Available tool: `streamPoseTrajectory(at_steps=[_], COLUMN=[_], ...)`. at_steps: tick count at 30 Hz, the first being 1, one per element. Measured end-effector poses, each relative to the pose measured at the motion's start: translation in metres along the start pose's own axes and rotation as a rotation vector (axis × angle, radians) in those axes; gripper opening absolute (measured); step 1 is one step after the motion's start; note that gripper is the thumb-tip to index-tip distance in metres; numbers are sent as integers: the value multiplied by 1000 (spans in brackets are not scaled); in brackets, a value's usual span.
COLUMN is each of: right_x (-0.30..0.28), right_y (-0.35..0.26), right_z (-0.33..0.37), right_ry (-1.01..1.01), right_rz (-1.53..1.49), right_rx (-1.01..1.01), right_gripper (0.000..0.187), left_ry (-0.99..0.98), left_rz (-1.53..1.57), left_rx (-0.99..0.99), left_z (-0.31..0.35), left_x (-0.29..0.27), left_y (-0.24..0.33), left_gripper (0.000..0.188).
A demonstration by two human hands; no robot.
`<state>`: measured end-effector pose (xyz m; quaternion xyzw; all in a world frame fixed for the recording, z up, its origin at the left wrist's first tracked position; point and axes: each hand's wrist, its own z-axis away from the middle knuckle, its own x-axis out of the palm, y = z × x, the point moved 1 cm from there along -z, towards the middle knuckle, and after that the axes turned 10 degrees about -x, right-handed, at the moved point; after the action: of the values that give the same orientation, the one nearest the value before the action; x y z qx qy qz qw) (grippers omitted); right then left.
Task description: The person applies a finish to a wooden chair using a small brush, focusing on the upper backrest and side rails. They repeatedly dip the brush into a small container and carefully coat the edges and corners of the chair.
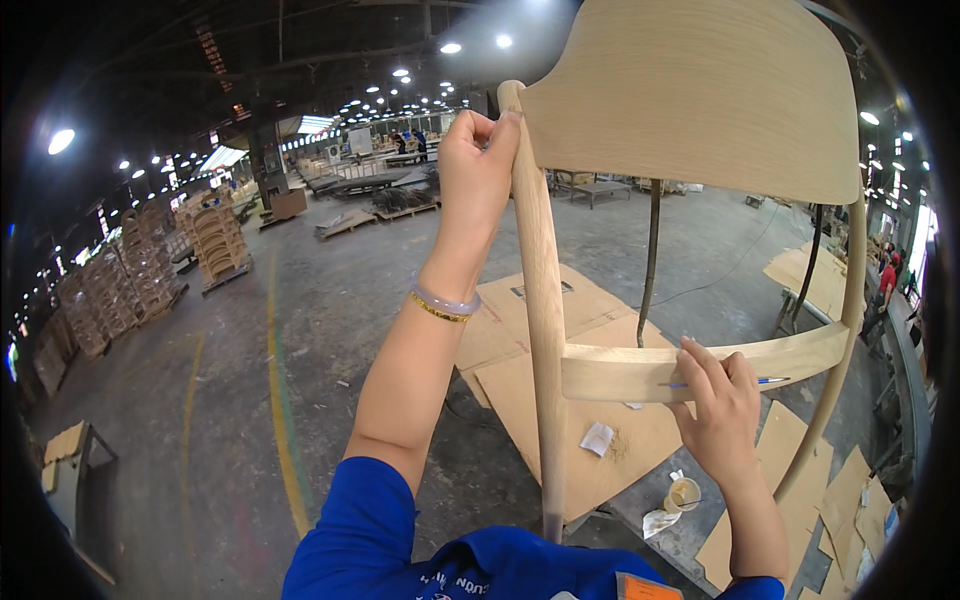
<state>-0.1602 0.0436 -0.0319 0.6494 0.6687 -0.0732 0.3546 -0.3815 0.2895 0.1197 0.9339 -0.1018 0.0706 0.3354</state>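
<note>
A pale wooden chair frame stands in front of me, with a wide curved panel (690, 95) at the top, a left post (541, 270) and a curved rail (620, 375) lower down. My left hand (475, 165) is closed beside the top of the left post, its thumb pressed near the joint with the panel. What its fingers pinch, if anything, is too small to make out. In my right hand (722, 410) is a thin blue paintbrush (770, 380), lying level across the rail's face. That hand's fingertips reach to the rail's upper edge.
Cardboard sheets (520, 390) cover part of the surface behind and below the frame. A plastic cup (682, 493) and crumpled white paper (597, 438) lie low down. Stacked wooden parts (212, 240) stand at the left. A person in red (887, 280) is at the far right.
</note>
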Motion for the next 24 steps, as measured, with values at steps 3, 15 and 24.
streamPoseTrajectory(at_steps=[3, 15, 24], right_x=[0, -1, -2], right_y=[0, 1, -2], right_z=[0, -1, -4], right_ry=[5, 55, 32], right_rz=[-11, 8, 0], right_rx=[-3, -33, -28], right_gripper=[65, 61, 61], left_ry=[45, 116, 110], left_rz=[8, -71, -119], left_rx=[-3, 46, 85], left_z=[-6, -11, -3], left_x=[3, 4, -2], left_y=[0, -7, -9], left_gripper=[33, 33, 36])
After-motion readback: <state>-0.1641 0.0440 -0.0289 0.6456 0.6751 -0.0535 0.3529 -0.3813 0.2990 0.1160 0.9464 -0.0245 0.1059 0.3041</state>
